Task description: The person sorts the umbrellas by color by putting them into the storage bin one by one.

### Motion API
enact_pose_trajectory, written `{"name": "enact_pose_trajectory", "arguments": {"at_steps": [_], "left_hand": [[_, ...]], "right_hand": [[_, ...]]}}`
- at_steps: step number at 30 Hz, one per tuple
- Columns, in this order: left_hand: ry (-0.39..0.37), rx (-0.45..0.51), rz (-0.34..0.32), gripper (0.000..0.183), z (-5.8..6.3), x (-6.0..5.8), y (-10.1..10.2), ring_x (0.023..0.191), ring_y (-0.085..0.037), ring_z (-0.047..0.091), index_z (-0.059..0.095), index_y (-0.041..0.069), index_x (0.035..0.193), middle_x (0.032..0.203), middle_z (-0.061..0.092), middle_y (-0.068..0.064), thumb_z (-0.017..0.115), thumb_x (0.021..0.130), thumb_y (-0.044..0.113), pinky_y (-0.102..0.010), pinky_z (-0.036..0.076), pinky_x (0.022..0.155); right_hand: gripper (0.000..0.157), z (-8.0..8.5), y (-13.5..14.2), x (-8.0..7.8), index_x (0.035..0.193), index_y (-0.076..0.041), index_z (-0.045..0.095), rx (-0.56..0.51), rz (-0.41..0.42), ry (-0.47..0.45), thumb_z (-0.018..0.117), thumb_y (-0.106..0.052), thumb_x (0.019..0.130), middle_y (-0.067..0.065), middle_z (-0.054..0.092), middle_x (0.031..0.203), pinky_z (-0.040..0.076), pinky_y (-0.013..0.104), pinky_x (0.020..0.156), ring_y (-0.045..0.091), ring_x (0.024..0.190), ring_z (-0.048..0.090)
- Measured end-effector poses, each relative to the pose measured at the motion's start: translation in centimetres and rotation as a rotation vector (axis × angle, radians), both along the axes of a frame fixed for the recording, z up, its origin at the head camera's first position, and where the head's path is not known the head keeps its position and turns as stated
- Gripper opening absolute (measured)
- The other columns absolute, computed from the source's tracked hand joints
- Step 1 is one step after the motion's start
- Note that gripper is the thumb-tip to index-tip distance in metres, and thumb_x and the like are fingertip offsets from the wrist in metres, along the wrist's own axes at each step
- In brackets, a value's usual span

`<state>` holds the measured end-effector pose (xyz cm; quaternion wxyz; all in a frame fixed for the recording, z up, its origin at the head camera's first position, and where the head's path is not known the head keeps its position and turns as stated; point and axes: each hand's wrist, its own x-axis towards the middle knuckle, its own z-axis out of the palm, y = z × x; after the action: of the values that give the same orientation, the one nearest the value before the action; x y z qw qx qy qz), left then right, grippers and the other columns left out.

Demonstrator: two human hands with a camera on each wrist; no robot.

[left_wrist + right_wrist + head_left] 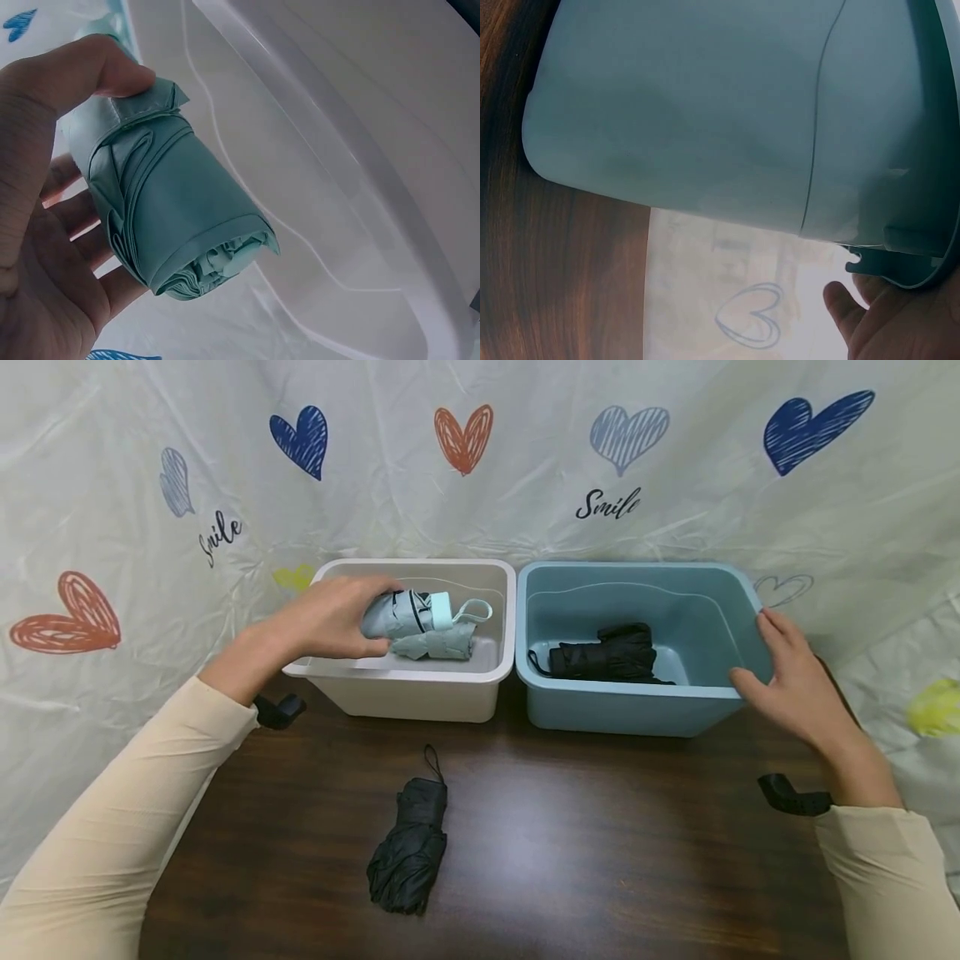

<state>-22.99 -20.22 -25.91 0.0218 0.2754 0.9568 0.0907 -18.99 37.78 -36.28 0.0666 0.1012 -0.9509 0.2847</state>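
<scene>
My left hand holds a light blue folded umbrella with a pale handle and wrist loop, inside the white bin. In the left wrist view the thumb presses on the strap of the rolled teal cloth, with the fingers behind it. A grey-green folded umbrella lies right below the held one. My right hand grips the right end of the blue bin, thumb at the rim and fingers along the outside. In the right wrist view, fingers show beneath the rim.
A black folded umbrella lies in the blue bin. Another black umbrella lies on the dark wooden table in front of the bins, its loop toward them. Behind hangs a white sheet printed with hearts.
</scene>
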Motion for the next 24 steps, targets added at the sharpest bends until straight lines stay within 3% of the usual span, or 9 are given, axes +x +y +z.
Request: {"name": "enact_pose_trajectory", "arguments": {"at_steps": [13,24], "left_hand": [[-0.002,-0.028,0.006,0.068,-0.2,-0.8,0.0,0.095,-0.027,0.065,0.057,0.011,0.146,0.124,0.071,-0.011,0.079,0.084,0.026,-0.041,0.051,0.074],[-0.048,-0.023,0.0,0.064,-0.2,-1.3,-0.3,0.097,-0.026,0.064,0.058,0.01,0.142,0.124,0.07,-0.01,0.08,0.083,0.023,-0.039,0.05,0.077]], "right_hand": [[0.084,0.1,0.0,0.3,0.167,0.005,0.011,0.004,-0.009,-0.017,0.052,-0.024,0.099,0.03,0.008,0.175,0.019,0.078,0.121,0.061,0.156,0.018],[0.084,-0.2,0.1,0.3,0.167,0.005,0.012,-0.025,-0.001,-0.001,0.053,-0.023,0.098,0.03,0.009,0.175,0.019,0.077,0.122,0.061,0.156,0.018]]}}
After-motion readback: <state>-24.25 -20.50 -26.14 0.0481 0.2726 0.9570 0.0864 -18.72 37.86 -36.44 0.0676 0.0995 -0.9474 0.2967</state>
